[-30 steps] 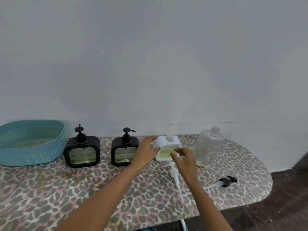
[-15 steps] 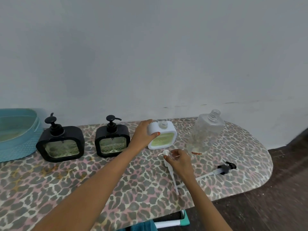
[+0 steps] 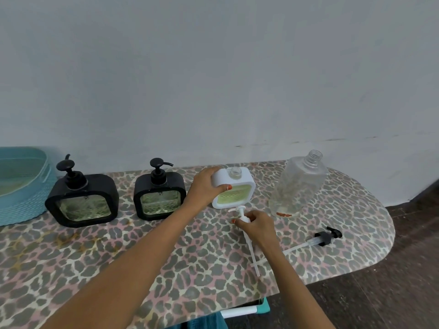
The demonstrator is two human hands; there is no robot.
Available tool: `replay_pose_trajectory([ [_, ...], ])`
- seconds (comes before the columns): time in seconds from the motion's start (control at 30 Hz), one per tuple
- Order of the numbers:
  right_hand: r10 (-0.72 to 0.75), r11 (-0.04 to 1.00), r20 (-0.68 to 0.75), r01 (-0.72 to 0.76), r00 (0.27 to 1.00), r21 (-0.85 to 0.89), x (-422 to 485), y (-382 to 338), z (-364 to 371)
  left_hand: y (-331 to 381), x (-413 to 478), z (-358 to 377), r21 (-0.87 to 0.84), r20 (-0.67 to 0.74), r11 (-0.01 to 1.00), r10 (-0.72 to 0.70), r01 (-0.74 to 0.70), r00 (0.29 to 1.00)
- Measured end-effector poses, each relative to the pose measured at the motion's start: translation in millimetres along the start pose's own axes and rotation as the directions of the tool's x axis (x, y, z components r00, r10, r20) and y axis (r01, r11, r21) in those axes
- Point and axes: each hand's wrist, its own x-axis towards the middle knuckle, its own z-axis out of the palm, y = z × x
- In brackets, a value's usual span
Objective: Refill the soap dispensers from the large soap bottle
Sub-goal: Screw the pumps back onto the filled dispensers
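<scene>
Left hand (image 3: pixel 204 186) holds upright dispenser (image 3: pixel 234 194); right hand's (image 3: pixel 257 225) pump (image 3: pixel 242 213) tube points nearward.

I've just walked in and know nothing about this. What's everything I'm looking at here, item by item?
Basket: one, teal, far left on the table.
Black dispensers: two, black, pumps on, side by side right of the basket.
White dispenser: one, white, yellow-green soap inside, neck open, centre back.
Large bottle: one, clear, uncapped, almost empty, right of the white dispenser.
White pump: one, white, long tube, in front of the white dispenser.
Black pump: one, black with clear tube, lying near the right edge.
Table: one, leopard-print cover.
Left hand: one, grips the white dispenser.
Right hand: one, pinches the white pump.
</scene>
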Motion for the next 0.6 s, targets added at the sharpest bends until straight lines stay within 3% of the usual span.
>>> replay_pose_trajectory([
  [0.3, -0.154, 0.98, -0.195, 0.176, 0.968, 0.097, 18.2, -63.6, -59.4, 1.5, 1.5, -1.2, 0.016, 0.012, 1.0, -0.013, 0.012, 1.0],
  [0.6, -0.313, 0.878, -0.47, 0.44, 0.825, 0.187, 49.9, -131.8, -83.9, 2.1, 1.6, -2.8, -0.01, 0.019, 1.0, -0.008, 0.008, 1.0],
])
